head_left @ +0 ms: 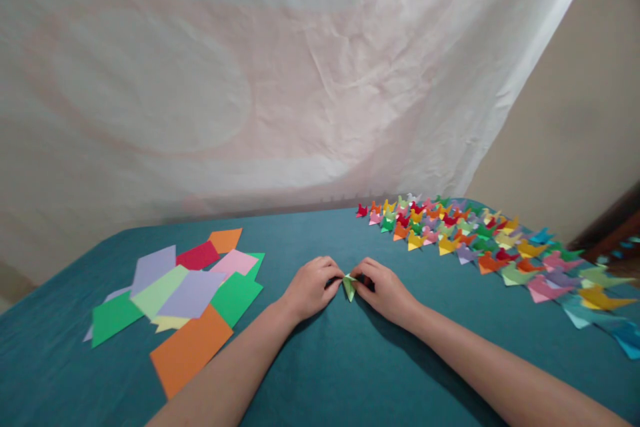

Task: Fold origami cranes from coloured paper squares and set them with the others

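Between my two hands is a small light green folded paper piece [349, 287], its pointed end toward me. My left hand [315, 285] pinches its left side with thumb and forefinger. From the right, my right hand [383, 290] grips the opposite side, fingers curled in. The fingertips cover the upper and side parts of the paper, so its full shape is hidden. Both hands are low over the teal tablecloth [320, 373].
Loose coloured paper sheets [187, 297] overlap on the left. Rows of small folded paper birds [465, 240] in many colours stand on the right. Behind the table hangs a pale cloth [280, 80], with a plain wall [565, 120] at right.
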Demonstrator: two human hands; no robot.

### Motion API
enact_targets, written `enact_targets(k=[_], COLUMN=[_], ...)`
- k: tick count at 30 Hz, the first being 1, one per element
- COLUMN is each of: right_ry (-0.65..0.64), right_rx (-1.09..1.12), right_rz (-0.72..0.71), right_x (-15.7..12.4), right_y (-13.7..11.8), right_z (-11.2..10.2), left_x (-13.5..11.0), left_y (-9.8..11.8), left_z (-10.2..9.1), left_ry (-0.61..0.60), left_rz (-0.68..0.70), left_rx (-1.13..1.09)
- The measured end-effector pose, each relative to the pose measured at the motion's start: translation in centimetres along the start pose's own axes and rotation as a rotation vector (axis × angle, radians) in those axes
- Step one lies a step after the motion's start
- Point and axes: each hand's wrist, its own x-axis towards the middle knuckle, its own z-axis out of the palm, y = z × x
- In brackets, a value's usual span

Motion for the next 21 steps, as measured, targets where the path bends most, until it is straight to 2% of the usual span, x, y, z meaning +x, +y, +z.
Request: enact_targets(k=[7, 14, 21], right_ry=[0.001, -0.018, -0.082], right_rx=[-0.016, -0.047, -0.109], right_rz=[-0.011, -0.023, -0.126], right_x=[0.0, 0.0, -0.2], right_y=[-0.1, -0.1, -0.8], right_z=[0.0, -0.1, -1.1], left_x=[0.1, 0.4, 0.7], left_y=[0.2, 0.5, 0.8], left_z=[-0.3, -0.4, -0.3], left_ry=[-0.022, -0.066, -0.064], left_rz=[0.038, 0.107, 0.148], left_rx=[0.102, 0.311, 0.430])
